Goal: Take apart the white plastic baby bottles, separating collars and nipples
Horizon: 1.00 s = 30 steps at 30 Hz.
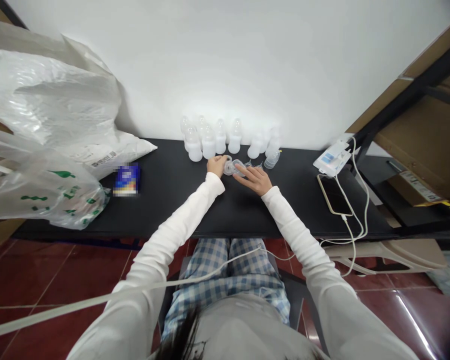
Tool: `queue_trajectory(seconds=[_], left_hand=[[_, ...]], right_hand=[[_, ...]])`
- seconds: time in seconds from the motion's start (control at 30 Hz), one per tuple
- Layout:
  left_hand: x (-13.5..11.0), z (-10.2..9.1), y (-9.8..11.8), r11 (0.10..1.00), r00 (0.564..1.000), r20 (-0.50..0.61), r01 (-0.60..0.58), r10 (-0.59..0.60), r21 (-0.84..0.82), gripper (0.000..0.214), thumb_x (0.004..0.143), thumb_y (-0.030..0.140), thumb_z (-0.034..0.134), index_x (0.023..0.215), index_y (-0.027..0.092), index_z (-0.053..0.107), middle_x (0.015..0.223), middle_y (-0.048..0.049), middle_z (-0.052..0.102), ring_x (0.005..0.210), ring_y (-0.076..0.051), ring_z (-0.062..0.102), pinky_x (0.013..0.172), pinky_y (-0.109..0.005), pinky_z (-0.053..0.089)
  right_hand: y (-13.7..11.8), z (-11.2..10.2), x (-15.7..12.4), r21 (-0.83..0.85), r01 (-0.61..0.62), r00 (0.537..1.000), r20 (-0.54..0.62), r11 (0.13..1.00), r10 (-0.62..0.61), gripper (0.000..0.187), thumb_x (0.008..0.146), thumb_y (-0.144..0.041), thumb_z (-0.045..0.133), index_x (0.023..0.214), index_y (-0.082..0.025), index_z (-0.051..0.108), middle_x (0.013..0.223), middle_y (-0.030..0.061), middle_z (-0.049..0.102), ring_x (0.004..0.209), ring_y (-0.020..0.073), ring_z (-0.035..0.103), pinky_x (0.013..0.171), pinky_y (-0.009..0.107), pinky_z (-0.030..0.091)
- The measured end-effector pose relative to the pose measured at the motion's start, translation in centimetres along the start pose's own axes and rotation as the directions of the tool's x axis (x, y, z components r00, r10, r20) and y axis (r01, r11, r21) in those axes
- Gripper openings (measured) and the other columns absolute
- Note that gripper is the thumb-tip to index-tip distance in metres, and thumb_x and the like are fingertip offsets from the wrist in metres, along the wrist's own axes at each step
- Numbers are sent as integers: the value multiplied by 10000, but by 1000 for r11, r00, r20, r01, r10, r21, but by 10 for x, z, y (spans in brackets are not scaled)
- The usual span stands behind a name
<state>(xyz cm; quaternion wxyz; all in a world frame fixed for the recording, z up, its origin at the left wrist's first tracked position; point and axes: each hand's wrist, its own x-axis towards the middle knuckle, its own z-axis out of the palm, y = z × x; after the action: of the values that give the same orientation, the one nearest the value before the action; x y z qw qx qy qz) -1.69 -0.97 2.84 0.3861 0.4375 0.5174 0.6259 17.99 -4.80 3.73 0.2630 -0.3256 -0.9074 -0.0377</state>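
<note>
My left hand (216, 165) is closed around a small clear bottle (229, 166) lying on its side on the black table (172, 200). My right hand (255, 179) lies beside it with fingers stretched out, fingertips touching the bottle's other end. Several translucent white bottles (209, 145) stand upright in a cluster by the wall just behind my hands. A few more bottles (272, 159) lie or lean to the right of them.
Large plastic bags (41, 150) fill the table's left end, with a small blue packet (126, 179) beside them. A phone (333, 195) on a white cable and a white charger pack (332, 157) lie at the right. A dark shelf frame (408, 100) with cardboard stands further right.
</note>
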Motion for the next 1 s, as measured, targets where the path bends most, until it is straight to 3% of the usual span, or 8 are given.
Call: queue_trajectory(seconds=[0.07,0.17,0.33,0.5,0.57,0.73,1.0], left_hand=[[5,-9,6,993,993,-70,101,-97,55,419,738,295,724,439,178,454,402,53,355,437,-66,313,429,-220,243],[5,-18,18,995,986,-164,25,-9,96,476,784,258,697,434,176,384,414,58,309,465,-62,302,476,-218,272],[-5,-18,23,986,986,-95,-124,134,109,517,848,343,671,478,175,350,455,56,305,501,-65,296,523,-210,305],[-1,-15,11,983,981,-83,-169,175,69,553,849,527,651,513,189,371,470,53,345,517,-77,326,534,-211,334],[2,-15,6,984,979,-102,-172,177,53,572,841,582,639,520,196,366,476,51,353,519,-79,331,531,-214,343],[3,-15,1,985,980,-105,-171,169,-19,577,799,661,649,565,211,375,506,58,322,505,-79,335,474,-211,325],[3,-15,-3,991,988,-87,-126,128,35,518,818,608,655,588,203,428,524,62,382,500,-69,335,455,-202,288]], right_hand=[[5,-1,-4,11,-56,996,-73,998,57,375,1056,-372,335,1179,-383,690,1324,13,693,1007,169,681,929,399,560],[14,-5,-7,-37,-239,942,-251,970,223,356,1032,-424,398,1200,-346,702,1308,79,685,1037,223,668,950,434,528],[30,-14,-9,-117,-517,770,-496,848,401,487,992,-513,431,1340,-220,604,1271,172,635,1125,297,619,969,489,481],[53,-15,-17,-80,-659,588,-674,748,446,631,975,-595,394,1351,-98,495,1218,222,604,1014,294,600,942,547,470],[58,-16,-19,-78,-690,553,-698,719,454,582,983,-588,380,1290,-113,519,1193,210,606,991,283,591,935,544,468],[56,-19,-19,-95,-698,591,-637,710,496,514,1003,-545,350,1265,-156,562,1206,194,597,1070,295,570,946,521,456],[59,-12,-15,-105,-698,640,-536,709,551,516,1012,-491,332,1348,-194,586,1200,183,603,1075,295,561,943,499,452]])
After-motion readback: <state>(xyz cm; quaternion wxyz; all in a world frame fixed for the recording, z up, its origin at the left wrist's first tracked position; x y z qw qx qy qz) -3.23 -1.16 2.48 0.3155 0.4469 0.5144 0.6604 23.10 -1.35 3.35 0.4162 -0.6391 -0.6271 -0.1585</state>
